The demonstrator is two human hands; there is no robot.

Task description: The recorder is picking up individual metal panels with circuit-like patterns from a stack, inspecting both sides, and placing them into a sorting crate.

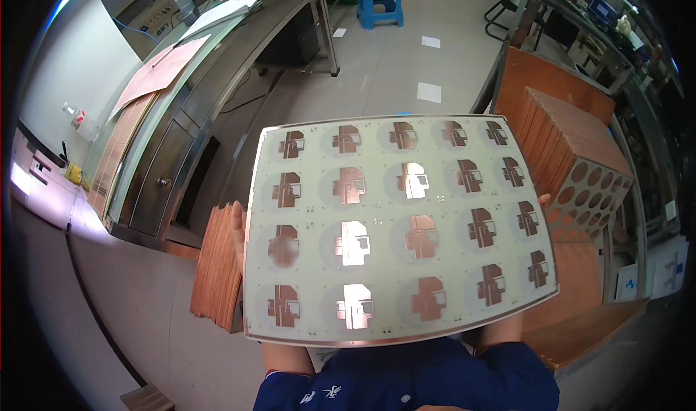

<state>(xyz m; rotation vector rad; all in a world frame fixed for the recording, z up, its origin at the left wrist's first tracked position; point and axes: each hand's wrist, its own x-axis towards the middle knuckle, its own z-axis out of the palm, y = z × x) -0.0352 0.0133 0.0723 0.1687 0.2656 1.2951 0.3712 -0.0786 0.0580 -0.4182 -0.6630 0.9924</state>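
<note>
A large, pale green circuit board panel (380,248) with rows of copper-coloured patterns is held up before my body, its face toward me. Some of the copper shapes shine brightly with reflected light. At the panel's left edge my left hand (238,229) grips it, with fingers showing beside the rim. My right hand (544,201) holds the opposite edge; only a fingertip shows there. The panel hides the rest of both hands and most of my forearms.
A stack of brown boards (216,269) stands beyond my left hand. To the right, more brown boards (569,139) with round marks stand in a wooden rack (533,74). A metal-sided desk (163,171) with papers runs along the left. A blue stool (380,3) stands far off.
</note>
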